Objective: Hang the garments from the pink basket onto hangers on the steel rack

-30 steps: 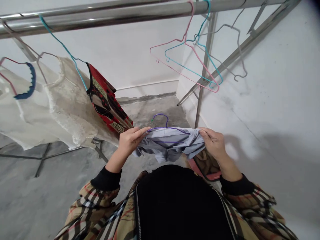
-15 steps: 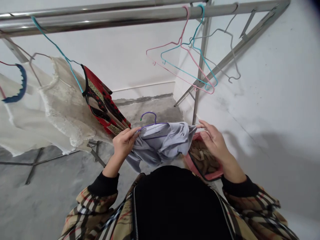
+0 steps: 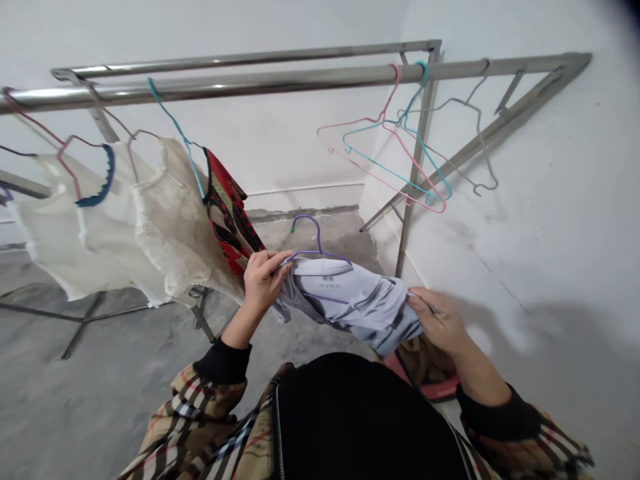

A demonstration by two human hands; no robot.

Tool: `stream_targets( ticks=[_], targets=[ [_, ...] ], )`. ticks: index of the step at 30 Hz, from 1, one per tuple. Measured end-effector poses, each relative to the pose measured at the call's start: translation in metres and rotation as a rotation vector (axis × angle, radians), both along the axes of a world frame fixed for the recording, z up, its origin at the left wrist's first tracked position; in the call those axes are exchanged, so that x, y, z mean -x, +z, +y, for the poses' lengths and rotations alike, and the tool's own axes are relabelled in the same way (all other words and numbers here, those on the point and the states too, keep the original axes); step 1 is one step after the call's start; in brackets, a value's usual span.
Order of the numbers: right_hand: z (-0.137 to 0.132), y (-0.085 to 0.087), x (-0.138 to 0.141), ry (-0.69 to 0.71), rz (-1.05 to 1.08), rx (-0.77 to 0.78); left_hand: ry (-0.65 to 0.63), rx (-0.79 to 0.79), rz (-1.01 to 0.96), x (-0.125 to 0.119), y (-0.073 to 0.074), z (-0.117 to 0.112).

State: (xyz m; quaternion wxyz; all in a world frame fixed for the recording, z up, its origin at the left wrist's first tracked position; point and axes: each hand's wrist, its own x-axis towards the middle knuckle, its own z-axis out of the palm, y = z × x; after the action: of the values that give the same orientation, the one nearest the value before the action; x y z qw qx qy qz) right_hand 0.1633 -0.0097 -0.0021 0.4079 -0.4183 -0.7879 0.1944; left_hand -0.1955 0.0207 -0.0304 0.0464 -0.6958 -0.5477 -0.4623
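Concrete floor [image 3: 75,387] underfoot, grey and blotchy, with plain white wall [image 3: 550,200] closing in on the right. Across the top runs the steel rack [image 3: 280,81]: two shiny round rails, with braced legs angling down to the floor.

On the left of the near rail hang two cream garments. The first is a smooth white top [image 3: 55,233] with a blue scalloped neckline. Beside it is a lace-edged cream piece [image 3: 170,227], rough in texture. Pressed against the lace is a red patterned garment [image 3: 227,213] with black trim, on a teal wire.

Now the centre, just below the rack: a pale grey garment [image 3: 350,303], soft and crumpled, is stretched between both hands in front of the person's chest. The left hand [image 3: 265,277] has its grip pinched tight on the collar end, where the wire shoulder goes in. The right hand [image 3: 440,320] has its fingers closed over the far bunched edge.

Under the right wrist sits a pink basket [image 3: 440,390], holding brown fabric [image 3: 425,360] and half hidden by the cloth.

Up on the right of the rail are the empty wire hangers [image 3: 385,181], pink, teal and bare grey, overlapping. Smallest of all is the purple hanger [image 3: 317,235], its hook poking up out of the grey collar.
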Motion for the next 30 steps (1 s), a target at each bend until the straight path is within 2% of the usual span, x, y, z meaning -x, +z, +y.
stream_targets(
  ticks=[2,4,9,12,15,19,22,25,30],
  targets=[
    [0.001,0.004,0.005,-0.1,0.043,-0.13,0.11,-0.055,-0.008,-0.004,0.002,0.003],
    [0.006,0.01,0.012,-0.186,0.048,-0.2,0.152,-0.055,-0.077,-0.009,-0.001,0.003],
    [0.03,0.034,0.036,-0.346,0.049,-0.283,0.021,0.109,-0.227,-0.025,-0.029,-0.012],
    [0.05,0.053,0.057,-0.381,0.095,-0.33,-0.049,0.199,-0.252,-0.037,-0.045,-0.028],
    [0.072,0.073,0.085,-0.365,0.142,-0.386,-0.098,0.265,-0.268,-0.043,-0.052,-0.041],
    [0.105,0.093,0.13,-0.338,0.192,-0.42,-0.112,0.291,-0.3,-0.04,-0.054,-0.049],
    [0.127,0.095,0.166,-0.311,0.164,-0.362,-0.089,0.289,-0.332,-0.034,-0.054,-0.054],
    [0.141,0.088,0.196,-0.252,0.053,-0.264,-0.091,0.299,-0.354,-0.03,-0.057,-0.058],
    [0.136,0.072,0.222,-0.139,-0.115,-0.12,-0.105,0.334,-0.356,-0.029,-0.061,-0.061]
  ],
)
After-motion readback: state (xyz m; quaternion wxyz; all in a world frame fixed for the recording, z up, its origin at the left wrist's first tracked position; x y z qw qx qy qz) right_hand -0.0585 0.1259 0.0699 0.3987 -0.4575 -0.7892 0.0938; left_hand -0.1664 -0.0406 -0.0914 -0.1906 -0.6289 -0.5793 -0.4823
